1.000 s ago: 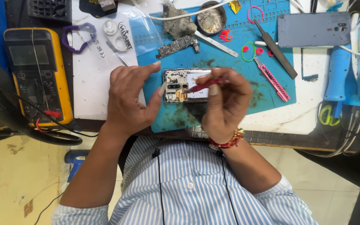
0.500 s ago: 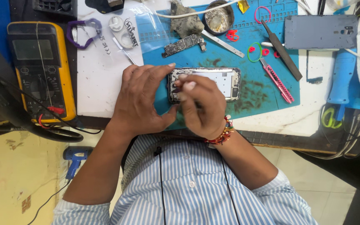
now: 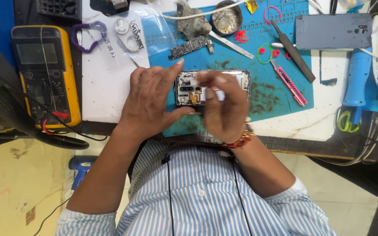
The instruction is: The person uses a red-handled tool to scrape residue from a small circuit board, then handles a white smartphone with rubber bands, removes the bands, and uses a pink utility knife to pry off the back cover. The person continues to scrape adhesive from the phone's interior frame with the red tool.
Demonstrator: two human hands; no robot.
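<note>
An opened phone [image 3: 237,81] with its back removed lies on the blue work mat [image 3: 276,105], its inner parts showing. My left hand [image 3: 154,100] grips the phone's left end, forefinger on the top edge and thumb under the bottom edge. My right hand [image 3: 226,111] hovers over the middle of the phone, blurred, its fingers pinched together on a thin red-handled tool that is almost hidden by the fingers. A beaded bracelet [image 3: 239,140] sits on that wrist.
A yellow multimeter [image 3: 44,74] lies at the left. On the mat are a loose circuit board [image 3: 191,47], a metal dish [image 3: 226,19], a metal strip [image 3: 232,46], a pink cutter [image 3: 287,83] and a black tool [image 3: 292,43]. A grey back cover [image 3: 333,30] and a blue tool [image 3: 357,78] lie at the right.
The phone has been set down flat on the mat. My right hand moved over its middle, and my left hand shifted to pinch its left end.
</note>
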